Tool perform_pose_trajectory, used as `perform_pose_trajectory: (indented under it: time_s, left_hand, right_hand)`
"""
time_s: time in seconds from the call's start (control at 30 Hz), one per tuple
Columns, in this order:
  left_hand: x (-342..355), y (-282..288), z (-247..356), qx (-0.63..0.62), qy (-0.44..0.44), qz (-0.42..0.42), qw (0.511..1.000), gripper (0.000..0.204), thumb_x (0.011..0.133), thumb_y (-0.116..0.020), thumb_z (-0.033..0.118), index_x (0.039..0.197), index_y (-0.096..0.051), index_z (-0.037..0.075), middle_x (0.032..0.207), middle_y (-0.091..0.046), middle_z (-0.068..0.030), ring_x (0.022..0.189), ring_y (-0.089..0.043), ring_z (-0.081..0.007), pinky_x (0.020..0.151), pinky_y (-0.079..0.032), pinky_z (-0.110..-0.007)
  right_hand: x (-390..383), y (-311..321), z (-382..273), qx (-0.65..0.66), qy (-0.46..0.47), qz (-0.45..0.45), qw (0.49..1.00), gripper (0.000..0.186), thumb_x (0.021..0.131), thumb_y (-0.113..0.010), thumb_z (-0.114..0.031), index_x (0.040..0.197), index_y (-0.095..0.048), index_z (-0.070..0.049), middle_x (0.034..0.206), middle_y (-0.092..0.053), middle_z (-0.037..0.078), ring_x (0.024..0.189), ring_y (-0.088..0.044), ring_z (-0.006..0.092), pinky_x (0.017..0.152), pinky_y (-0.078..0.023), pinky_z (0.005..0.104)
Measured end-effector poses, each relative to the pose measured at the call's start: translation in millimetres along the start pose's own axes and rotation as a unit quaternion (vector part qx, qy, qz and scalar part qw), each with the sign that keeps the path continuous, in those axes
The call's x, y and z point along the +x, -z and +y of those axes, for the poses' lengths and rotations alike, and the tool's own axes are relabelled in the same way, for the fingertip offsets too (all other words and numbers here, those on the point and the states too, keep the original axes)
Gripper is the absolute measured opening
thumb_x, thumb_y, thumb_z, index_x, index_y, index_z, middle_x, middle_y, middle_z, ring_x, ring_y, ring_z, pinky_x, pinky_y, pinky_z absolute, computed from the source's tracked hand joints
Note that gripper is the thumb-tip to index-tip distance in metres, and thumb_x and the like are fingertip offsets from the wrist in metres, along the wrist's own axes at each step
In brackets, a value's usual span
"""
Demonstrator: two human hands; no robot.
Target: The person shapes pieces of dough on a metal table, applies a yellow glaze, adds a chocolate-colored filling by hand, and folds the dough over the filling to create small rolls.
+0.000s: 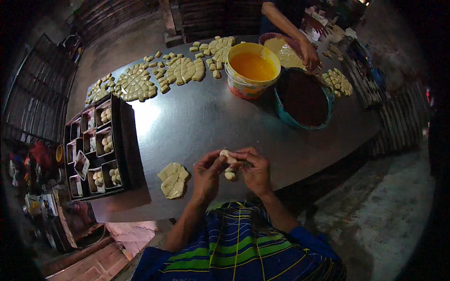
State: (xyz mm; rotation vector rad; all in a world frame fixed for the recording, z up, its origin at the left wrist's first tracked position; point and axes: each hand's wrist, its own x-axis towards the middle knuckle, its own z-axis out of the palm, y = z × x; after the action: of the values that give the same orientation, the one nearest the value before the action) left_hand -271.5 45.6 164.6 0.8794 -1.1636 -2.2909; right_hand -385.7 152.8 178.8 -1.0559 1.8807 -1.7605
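Observation:
Between the fingertips of both hands I hold a small pale piece of dough (227, 156) above the metal table. My left hand (207, 174) pinches it from one side, and my right hand (255, 171) grips it from the other. Just below the fingers sits another small dough ball (230, 175); whether it touches the held piece I cannot tell. To the left of my left hand lies a flat slab of dough (174, 181) scored into pieces.
At the left stands a dark tray (129, 140) of small square tins, some holding dough balls. Scored dough rounds (135, 83) line the far edge. A yellow bucket (253, 70) of orange liquid and a teal basin (303, 100) stand right of centre. Another person's hand (309, 55) reaches over a bowl.

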Motion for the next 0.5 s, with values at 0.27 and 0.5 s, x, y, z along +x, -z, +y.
perform_pose_trajectory:
  time_s: [0.27, 0.5]
  left_hand:
    - [6.2, 2.9, -0.4, 0.002, 0.019, -0.023, 1.0, 0.03, 0.098, -0.063, 0.018, 0.12, -0.065, -0.002, 0.108, -0.069, -0.0104, 0.098, -0.067, -0.0179, 0.09, -0.053, -0.032]
    - [3.3, 6.1, 7.8, 0.217, -0.084, -0.106, 0.967, 0.027, 0.099, -0.061, 0.016, 0.117, -0.065, -0.003, 0.104, -0.071, -0.0131, 0.098, -0.069, -0.0195, 0.088, -0.054, -0.032]
  right_hand:
    - [5.8, 6.8, 3.6, -0.279, 0.231, -0.056, 0.93, 0.037, 0.078, -0.076, -0.005, 0.115, -0.071, -0.007, 0.103, -0.07, 0.007, 0.092, -0.063, 0.0258, 0.078, -0.055, 0.0357]
    - [10.9, 8.4, -16.4, -0.182, -0.012, -0.02, 0.983, 0.037, 0.081, -0.079, -0.011, 0.116, -0.069, -0.006, 0.106, -0.07, 0.011, 0.092, -0.065, 0.0219, 0.078, -0.054, 0.0353]
